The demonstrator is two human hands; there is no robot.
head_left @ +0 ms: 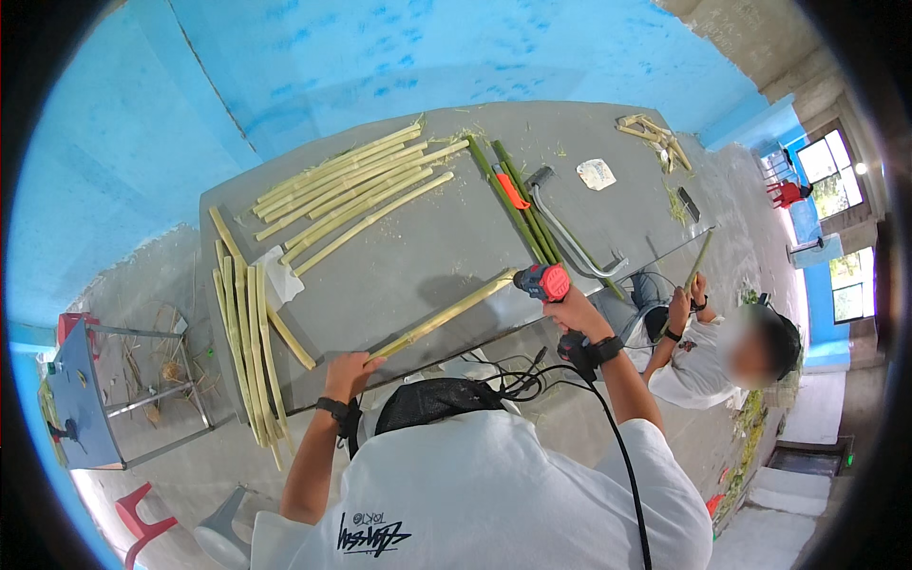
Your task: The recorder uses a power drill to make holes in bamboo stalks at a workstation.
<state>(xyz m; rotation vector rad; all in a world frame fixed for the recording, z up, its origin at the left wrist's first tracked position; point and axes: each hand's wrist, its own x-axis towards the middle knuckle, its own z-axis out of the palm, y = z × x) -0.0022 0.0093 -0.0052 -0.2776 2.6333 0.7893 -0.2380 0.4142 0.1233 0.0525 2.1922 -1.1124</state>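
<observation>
A pale, scraped bamboo pole (442, 315) lies slanting over the near edge of the grey table. My left hand (350, 376) is closed around its near left end. In my right hand (581, 313) I grip a red-and-black cordless drill (545, 282) by its handle. The drill's front end meets the far right end of the pole; whether a bit is inside the bamboo is hidden. To the left, several scraped poles (249, 332) lie in a bundle across the table's edge. More pale poles (347, 185) are spread at the back.
Dark green bamboo poles (518, 214) lie right of centre with an orange tool (513, 191) and a bow-saw frame (560, 228). Short bamboo pieces (655, 138) sit at the far right corner. A co-worker (712, 351) holds a green stick on the right. Black cables (522, 378) hang beside me.
</observation>
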